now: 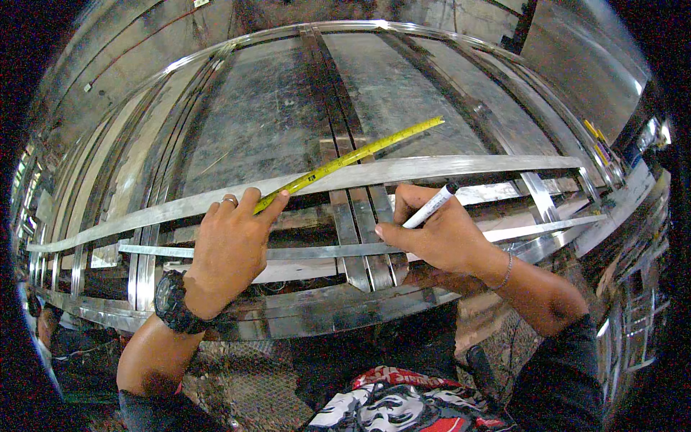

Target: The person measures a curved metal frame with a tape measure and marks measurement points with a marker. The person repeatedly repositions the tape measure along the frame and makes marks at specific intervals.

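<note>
My left hand [232,237] is closed on a yellow tape measure [353,156]. Its blade runs out from my fingers up and to the right, crossing above a long flat metal bar [180,205]. The tape's case is hidden by my hand. A white marker [430,207] with a black end sits in my right hand [446,234], gripped between thumb and fingers, black end pointing up. Below both hands lies a thinner metal strip [317,251]. My right fingertips are close to the upright metal bars [363,234] in the middle.
A large frame of shiny metal tubes [317,306] spreads across the work area, with dark panels [259,108] showing between its bars. Yellow-handled items [596,137] stand at the far right. A grey wall [288,14] rises behind. Part of another person [50,327] shows at lower left.
</note>
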`<state>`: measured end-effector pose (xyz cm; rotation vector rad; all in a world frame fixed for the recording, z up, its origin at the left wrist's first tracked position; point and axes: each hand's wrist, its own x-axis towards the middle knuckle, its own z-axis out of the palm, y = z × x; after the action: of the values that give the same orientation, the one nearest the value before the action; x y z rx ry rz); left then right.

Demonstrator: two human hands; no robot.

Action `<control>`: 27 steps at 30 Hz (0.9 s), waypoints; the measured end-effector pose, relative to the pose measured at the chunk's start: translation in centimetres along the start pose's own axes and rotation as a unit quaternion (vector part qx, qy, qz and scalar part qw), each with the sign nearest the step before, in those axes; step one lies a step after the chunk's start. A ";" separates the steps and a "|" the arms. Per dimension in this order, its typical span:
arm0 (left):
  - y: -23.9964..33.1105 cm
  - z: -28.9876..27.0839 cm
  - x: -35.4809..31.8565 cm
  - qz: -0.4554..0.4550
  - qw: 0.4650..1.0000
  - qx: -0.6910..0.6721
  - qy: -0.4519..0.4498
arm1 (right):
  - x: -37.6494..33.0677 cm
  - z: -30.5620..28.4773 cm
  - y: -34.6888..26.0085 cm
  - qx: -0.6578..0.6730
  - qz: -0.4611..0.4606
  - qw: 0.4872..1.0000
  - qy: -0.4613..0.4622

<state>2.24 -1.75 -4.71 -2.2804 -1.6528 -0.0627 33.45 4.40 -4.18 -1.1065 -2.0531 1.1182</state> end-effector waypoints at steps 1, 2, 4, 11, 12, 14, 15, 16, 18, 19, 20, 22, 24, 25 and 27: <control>-0.1 0.1 0.0 0.001 1.000 -0.003 0.003 | 0.0 0.0 -0.1 0.002 0.006 1.000 -0.003; -0.2 0.2 -0.1 0.003 1.000 -0.005 0.007 | 0.0 0.0 -0.1 -0.003 0.006 1.000 -0.006; -0.2 0.2 -0.1 0.005 1.000 -0.007 0.012 | 0.1 0.0 -0.2 -0.014 0.008 1.000 -0.010; -0.2 0.5 0.0 0.014 0.999 -0.003 0.035 | -0.1 0.3 -0.2 -0.058 -0.018 0.998 0.010; -0.3 0.5 0.0 0.013 0.999 0.000 0.032 | -0.2 0.4 -0.3 -0.052 -0.007 0.999 0.013; -0.2 0.4 -0.1 0.011 0.999 0.004 0.030 | -0.2 0.3 -0.4 -0.045 -0.014 0.999 0.016; -0.2 0.2 -0.2 0.007 1.000 0.007 0.025 | -0.2 0.3 -0.3 -0.041 -0.018 0.999 0.010; -0.2 0.2 -0.2 0.006 1.000 0.008 0.022 | -0.2 0.3 -0.2 -0.039 -0.019 0.999 0.005; -0.2 0.2 -0.2 0.004 1.000 0.010 0.019 | -0.2 0.3 -0.2 -0.044 -0.020 0.999 -0.002; -0.1 0.3 -0.1 0.005 1.000 0.010 0.021 | -0.2 0.2 -0.3 -0.053 -0.019 0.998 -0.002; -0.1 0.3 -0.1 0.007 1.000 0.010 0.023 | -0.3 0.1 -0.3 -0.062 -0.017 0.998 -0.002; 0.0 0.2 0.0 0.003 1.000 0.004 0.013 | -0.3 0.1 -0.3 -0.060 -0.026 0.998 -0.002; 0.0 0.1 0.2 0.004 1.000 -0.001 0.010 | -0.3 0.0 0.1 -0.056 -0.037 0.998 0.000; -0.1 0.1 0.1 0.004 1.000 0.000 0.009 | -0.2 0.2 0.3 -0.049 -0.046 0.998 -0.001; 0.0 0.0 0.0 0.002 1.000 0.001 0.008 | -0.2 0.1 0.4 -0.052 -0.056 0.997 -0.006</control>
<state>2.20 -1.75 -4.72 -2.2760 -1.6382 -0.0774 33.63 4.32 -4.56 -1.0207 -2.1757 0.9762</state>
